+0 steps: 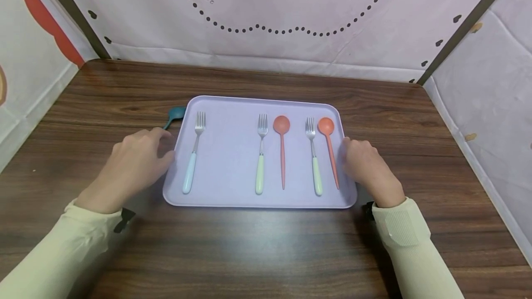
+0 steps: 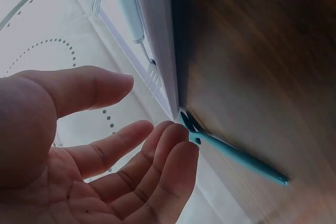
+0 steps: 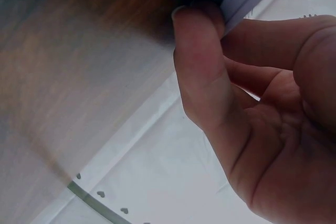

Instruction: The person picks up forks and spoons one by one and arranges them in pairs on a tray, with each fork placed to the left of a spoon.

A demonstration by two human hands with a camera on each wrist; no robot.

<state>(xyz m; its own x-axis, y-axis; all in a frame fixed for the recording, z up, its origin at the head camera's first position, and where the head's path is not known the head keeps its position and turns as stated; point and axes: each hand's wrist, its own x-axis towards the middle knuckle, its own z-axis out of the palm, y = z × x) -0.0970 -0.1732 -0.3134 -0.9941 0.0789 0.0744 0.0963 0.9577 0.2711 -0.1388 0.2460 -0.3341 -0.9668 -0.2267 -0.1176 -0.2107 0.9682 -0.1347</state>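
A pale lilac tray lies on the wooden table with forks and spoons on it. At its right edge, my right hand pinches the rim between thumb and curled fingers. My left hand hovers by the left edge, fingers spread loosely and holding nothing. Just beyond that hand is a teal spoon, its bowl against the tray's outer side; the left wrist view shows its handle on the table. Nearest my left hand on the tray is a fork with a light blue handle.
Farther right on the tray lie a green-handled fork, a coral spoon, another green-handled fork and an orange spoon. A white patterned cloth hangs behind the table, with more cloth at both sides.
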